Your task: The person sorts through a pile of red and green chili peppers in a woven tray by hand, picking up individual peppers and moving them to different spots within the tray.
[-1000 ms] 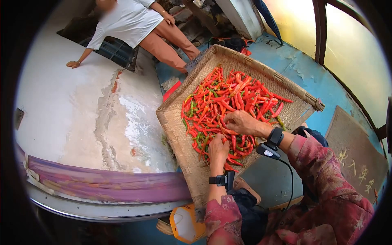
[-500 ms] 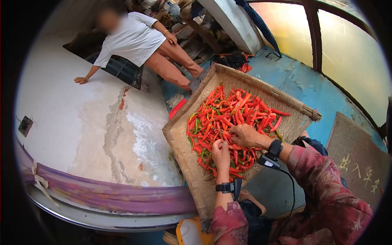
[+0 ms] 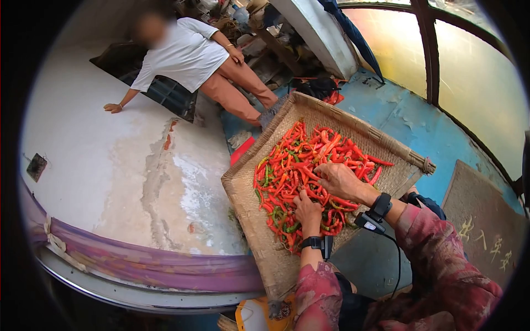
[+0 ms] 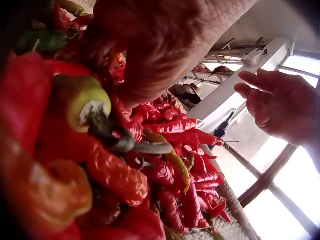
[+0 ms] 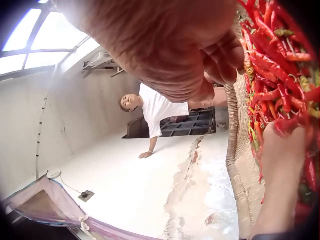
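Note:
A heap of red chili peppers (image 3: 284,182), with some green ones mixed in, lies in a woven basket tray (image 3: 248,220). The left hand (image 3: 308,212) is down at the near side of the heap. Its fingers curl onto a red chili pepper (image 5: 286,126), seen at the fingertips in the right wrist view; other fingertips are hidden among the chilies. Over the heap, up and to the right, is the right hand (image 3: 339,179). The left wrist view shows this right hand (image 4: 280,105) raised above the chilies, fingers loosely bent and nothing between them.
Beyond the tray a person (image 3: 190,52) in a white shirt leans a hand on the pale wall (image 3: 110,154). A purple cloth (image 3: 149,265) runs along the lower left. At right a board (image 3: 486,220) lies on the blue floor (image 3: 397,110). A yellow container (image 3: 256,315) stands below the tray.
Half a second ago the hands were close together over the chilies. Now the left hand has gone down into the heap and the right hand has drawn apart from it.

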The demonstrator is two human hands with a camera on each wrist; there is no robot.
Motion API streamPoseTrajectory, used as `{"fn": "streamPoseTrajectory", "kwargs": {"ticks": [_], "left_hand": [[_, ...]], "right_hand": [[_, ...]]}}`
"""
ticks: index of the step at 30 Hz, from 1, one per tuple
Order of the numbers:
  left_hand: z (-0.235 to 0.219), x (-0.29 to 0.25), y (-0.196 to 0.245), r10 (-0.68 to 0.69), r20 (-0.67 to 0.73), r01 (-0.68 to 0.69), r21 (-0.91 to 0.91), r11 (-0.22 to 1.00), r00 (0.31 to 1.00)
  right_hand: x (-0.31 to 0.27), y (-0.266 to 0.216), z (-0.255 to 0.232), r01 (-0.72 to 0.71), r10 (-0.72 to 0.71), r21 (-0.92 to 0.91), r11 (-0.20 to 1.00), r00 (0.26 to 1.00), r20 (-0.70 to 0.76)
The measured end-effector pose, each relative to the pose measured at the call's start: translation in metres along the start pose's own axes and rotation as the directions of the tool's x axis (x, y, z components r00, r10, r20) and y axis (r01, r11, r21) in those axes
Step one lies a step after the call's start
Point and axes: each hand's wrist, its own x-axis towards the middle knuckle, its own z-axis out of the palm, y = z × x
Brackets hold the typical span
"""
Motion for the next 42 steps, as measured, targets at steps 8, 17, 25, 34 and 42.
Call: {"fn": "streamPoseTrajectory", "kwargs": {"ticks": [8,17,25,34,42], "left_hand": [[-0.028,-0.002,-0.046,0.031,-0.135,-0.013,0.138,0.990,0.990],[-0.031,0.002,-0.121,-0.315,-0.095,0.052,-0.902,0.428,0.944],[-0.038,-0.013,-0.066,-0.126,-0.021,-0.001,-0.987,0.161,0.992],[-0.037,-0.020,-0.058,0.064,0.072,0.054,-0.967,0.248,0.995],[-0.039,-0.016,-0.061,-0.008,0.098,0.098,-0.972,0.212,0.995]], "right_hand": [[-0.003,0.007,-0.007,0.026,-0.026,-0.072,0.997,1.000,0.008],[-0.003,0.008,0.020,0.084,-0.078,-0.054,0.995,0.990,0.115],[-0.010,0.000,0.078,0.071,-0.123,0.206,0.976,0.959,0.254],[-0.007,0.002,0.097,-0.267,0.197,0.290,0.919,0.949,0.248],[-0.003,0.013,0.095,-0.267,0.201,0.254,0.930,0.945,0.259]]}}
